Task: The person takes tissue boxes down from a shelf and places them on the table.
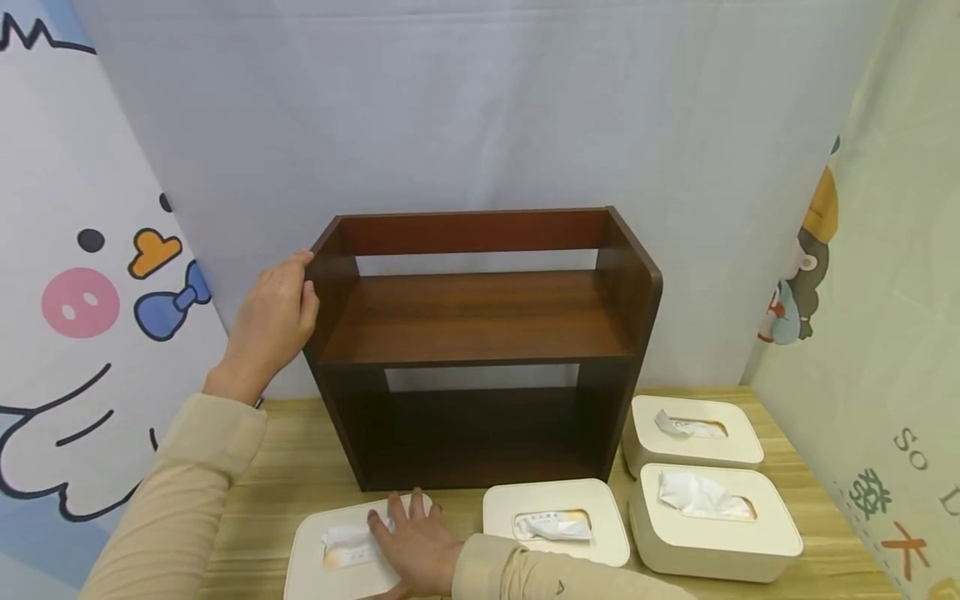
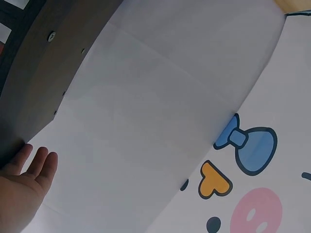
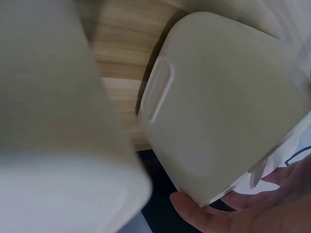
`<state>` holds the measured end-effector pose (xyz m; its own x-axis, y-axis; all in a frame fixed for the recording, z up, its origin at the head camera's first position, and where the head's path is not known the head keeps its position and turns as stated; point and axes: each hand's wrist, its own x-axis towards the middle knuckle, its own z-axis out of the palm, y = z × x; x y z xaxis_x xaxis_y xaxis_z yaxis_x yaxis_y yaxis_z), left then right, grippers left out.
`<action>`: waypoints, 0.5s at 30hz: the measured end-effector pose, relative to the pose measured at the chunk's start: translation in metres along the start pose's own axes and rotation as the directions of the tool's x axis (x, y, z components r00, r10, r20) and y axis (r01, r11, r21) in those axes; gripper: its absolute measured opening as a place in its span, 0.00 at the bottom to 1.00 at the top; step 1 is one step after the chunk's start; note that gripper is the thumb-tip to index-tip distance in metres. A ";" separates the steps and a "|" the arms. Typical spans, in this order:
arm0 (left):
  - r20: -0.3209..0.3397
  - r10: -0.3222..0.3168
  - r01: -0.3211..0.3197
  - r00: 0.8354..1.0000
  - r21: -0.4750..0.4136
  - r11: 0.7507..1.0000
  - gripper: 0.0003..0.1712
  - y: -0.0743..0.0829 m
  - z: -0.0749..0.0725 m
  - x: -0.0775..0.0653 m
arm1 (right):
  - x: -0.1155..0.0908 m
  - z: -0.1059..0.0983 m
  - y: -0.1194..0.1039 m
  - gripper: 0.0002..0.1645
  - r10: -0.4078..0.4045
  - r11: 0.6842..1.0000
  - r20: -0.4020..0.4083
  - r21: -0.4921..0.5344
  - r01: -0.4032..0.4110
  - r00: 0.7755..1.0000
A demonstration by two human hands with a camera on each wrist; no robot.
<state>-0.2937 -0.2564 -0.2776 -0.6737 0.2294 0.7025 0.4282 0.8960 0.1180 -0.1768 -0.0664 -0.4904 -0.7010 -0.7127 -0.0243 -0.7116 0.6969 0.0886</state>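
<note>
A dark brown two-tier shelf (image 1: 480, 317) stands upright at the back of the table. My left hand (image 1: 273, 312) rests at the upper edge of its left side panel. Seen from the left wrist, several fingers of that hand (image 2: 29, 187) extend along the panel's outer face (image 2: 36, 77). At the front left, my right hand (image 1: 420, 546) spans the lid of a cream tissue box (image 1: 307, 554), fingers reaching its far edge. In the right wrist view, a fingertip (image 3: 189, 208) curls over a corner of this box (image 3: 218, 97), and its side shows a recessed handle.
Another tissue box (image 1: 600, 500) sits in front of the shelf, just right of my right hand. Two more, a nearer box (image 1: 720, 537) and a farther box (image 1: 738, 417), stand at the table's right. Behind the shelf hangs a pale cloth (image 1: 480, 108); printed cartoon sheets flank it.
</note>
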 end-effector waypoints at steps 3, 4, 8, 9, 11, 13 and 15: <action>0.005 0.001 -0.001 1.000 -0.002 1.000 0.21 0.000 0.000 0.000 | -0.001 -0.003 0.001 0.59 -0.001 1.000 0.018 -0.018 0.001 1.000; 0.009 0.002 -0.002 1.000 -0.002 1.000 0.21 0.001 -0.001 0.000 | -0.001 -0.004 0.002 0.58 -0.005 1.000 0.031 -0.022 0.006 0.999; 0.026 0.011 -0.012 1.000 0.032 0.999 0.21 0.001 -0.006 0.000 | 0.000 -0.012 0.013 0.55 -0.030 0.999 0.058 -0.008 0.031 0.998; 0.030 0.018 -0.020 0.999 0.046 0.999 0.21 0.002 -0.009 0.000 | 0.001 -0.014 0.017 0.54 -0.033 0.999 0.063 0.005 0.032 0.997; 0.041 0.032 -0.035 0.999 0.083 0.996 0.21 0.002 -0.013 0.001 | 0.002 -0.019 0.026 0.52 -0.030 0.999 0.071 0.036 0.028 0.997; 0.059 0.041 -0.048 0.997 0.117 0.992 0.21 0.004 -0.016 0.002 | 0.001 -0.025 0.035 0.51 -0.025 0.998 0.073 0.051 0.021 0.997; 0.085 0.048 -0.060 0.995 0.149 0.987 0.22 0.005 -0.019 0.002 | -0.003 -0.031 0.044 0.49 -0.022 0.998 0.078 0.061 0.017 0.997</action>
<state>-0.2813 -0.2592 -0.2622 -0.7013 0.3036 0.6450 0.3737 0.9271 -0.0301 -0.2052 -0.0361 -0.4552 -0.6866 -0.7196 -0.1037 -0.7252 0.6879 0.0274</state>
